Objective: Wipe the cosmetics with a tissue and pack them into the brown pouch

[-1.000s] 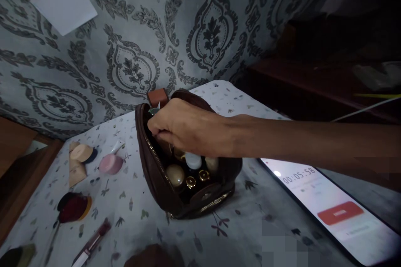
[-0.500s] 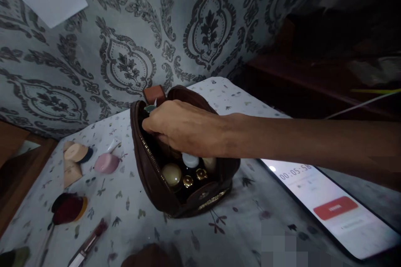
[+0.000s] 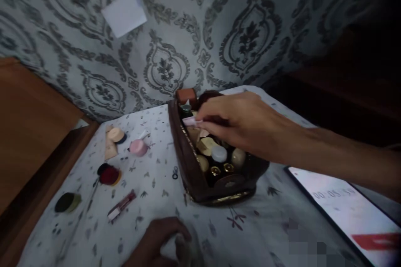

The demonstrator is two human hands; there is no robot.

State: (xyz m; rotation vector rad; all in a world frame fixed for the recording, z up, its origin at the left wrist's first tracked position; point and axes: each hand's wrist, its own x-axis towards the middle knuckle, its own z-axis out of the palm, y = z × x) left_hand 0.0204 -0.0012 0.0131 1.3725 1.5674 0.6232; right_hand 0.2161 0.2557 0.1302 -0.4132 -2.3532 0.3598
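A brown zippered toiletry bag stands open on the printed sheet. Bottles with gold caps, a white-capped container and other cosmetics fill it. My right hand is over the bag's opening, thumb and fingers pinching a small pale pink item; its flat end shows, the rest is hidden by the fingers. At the bottom edge, in front of the bag, my left hand has its fingers curled. Blur hides what, if anything, lies in that hand.
Left of the bag lie a pink round container, beige tubes, a dark red round item, a lip gloss tube and a dark-lidded jar. A lit phone lies right. Patterned wall behind; wooden panel far left.
My right hand has risen from inside the bag, and the pale pink item now shows in its fingers. The view has shifted left; more of my left hand appears.
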